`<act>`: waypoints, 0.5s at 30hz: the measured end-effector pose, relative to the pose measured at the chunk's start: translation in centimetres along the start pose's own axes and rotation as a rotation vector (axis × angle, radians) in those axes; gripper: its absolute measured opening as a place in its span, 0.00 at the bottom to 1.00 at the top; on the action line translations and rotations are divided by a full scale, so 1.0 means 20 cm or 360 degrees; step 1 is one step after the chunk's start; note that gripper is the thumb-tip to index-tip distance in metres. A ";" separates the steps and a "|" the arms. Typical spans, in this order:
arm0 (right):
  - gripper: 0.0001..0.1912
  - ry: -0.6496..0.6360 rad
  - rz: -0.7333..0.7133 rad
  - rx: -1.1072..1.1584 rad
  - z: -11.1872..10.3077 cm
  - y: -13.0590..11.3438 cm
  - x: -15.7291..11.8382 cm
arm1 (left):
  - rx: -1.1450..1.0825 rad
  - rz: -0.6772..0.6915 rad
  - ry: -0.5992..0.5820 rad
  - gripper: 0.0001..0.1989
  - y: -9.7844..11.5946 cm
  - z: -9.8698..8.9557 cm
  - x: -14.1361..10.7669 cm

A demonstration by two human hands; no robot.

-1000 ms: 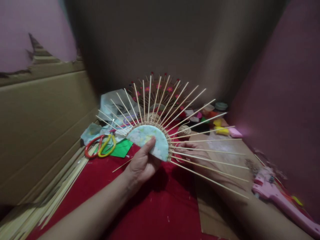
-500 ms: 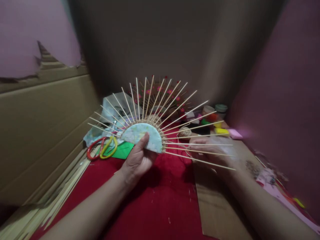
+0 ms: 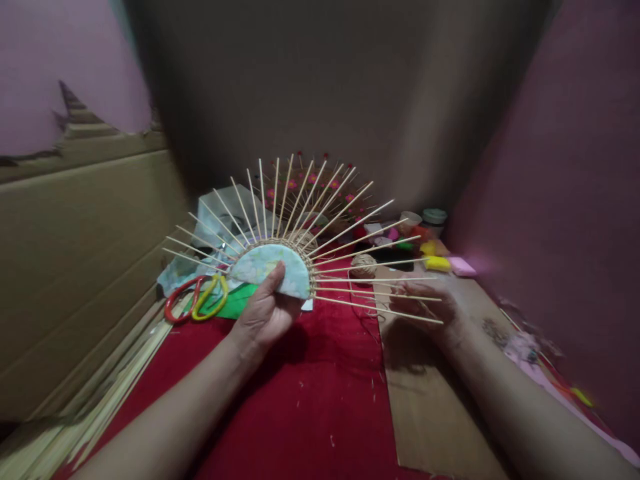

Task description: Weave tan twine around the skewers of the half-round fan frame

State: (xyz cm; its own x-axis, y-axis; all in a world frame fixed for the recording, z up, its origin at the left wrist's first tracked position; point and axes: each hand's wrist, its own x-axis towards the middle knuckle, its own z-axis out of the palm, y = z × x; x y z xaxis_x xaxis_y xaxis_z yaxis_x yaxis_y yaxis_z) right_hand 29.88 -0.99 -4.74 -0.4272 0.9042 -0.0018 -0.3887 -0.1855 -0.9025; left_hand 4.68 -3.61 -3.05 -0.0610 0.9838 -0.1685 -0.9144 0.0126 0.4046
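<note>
Pinching the pale blue fabric-covered half-disc (image 3: 265, 270) between thumb and fingers of the left hand (image 3: 267, 312), above the red cloth (image 3: 325, 400). Holding the right hand (image 3: 425, 303) by the lowest right-hand sticks (image 3: 379, 311), fingers lying close together; not being able to tell about any pinch on the loose twine (image 3: 351, 293).

Possibly risking a snag of that twine on the stick tips, through slack looping below the twine ball (image 3: 364, 265). Risking bent or loosened sticks too, perhaps, from pushing fingers through narrow gaps. Maybe inviting a twist of the half-disc under a sideways tug, from gripping only near its straight edge. Possibly slackening the woven twine band (image 3: 303, 249) through uneven pulling. Perhaps catching left-hand sticks on the scissors (image 3: 199, 297) if dipping; not being able to judge the height between.

Reading no brand, label or lettering anywhere; finding only pale blotches patterning the half-disc.
</note>
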 end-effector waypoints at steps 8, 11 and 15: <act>0.10 -0.0083 -0.0018 -0.0026 -0.09 -0.03 0.03 | 0.0021 0.0054 -0.0052 0.13 0.03 -0.01 0.04; 0.11 -0.0128 -0.0012 -0.0035 -0.13 -0.03 0.04 | 0.0058 0.0061 -0.0038 0.12 0.03 -0.01 0.04; 0.09 -0.0150 -0.0014 -0.0061 -0.18 -0.04 0.04 | 0.0095 0.0086 -0.0003 0.12 0.02 0.00 0.03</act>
State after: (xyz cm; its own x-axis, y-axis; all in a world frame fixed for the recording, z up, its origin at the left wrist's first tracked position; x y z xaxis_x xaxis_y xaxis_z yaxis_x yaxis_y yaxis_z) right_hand 32.82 1.25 -5.59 -0.4993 0.8652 0.0451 -0.3619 -0.1610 -0.9182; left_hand 4.18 -2.96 -3.04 -0.1089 0.9837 -0.1432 -0.8843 -0.0301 0.4660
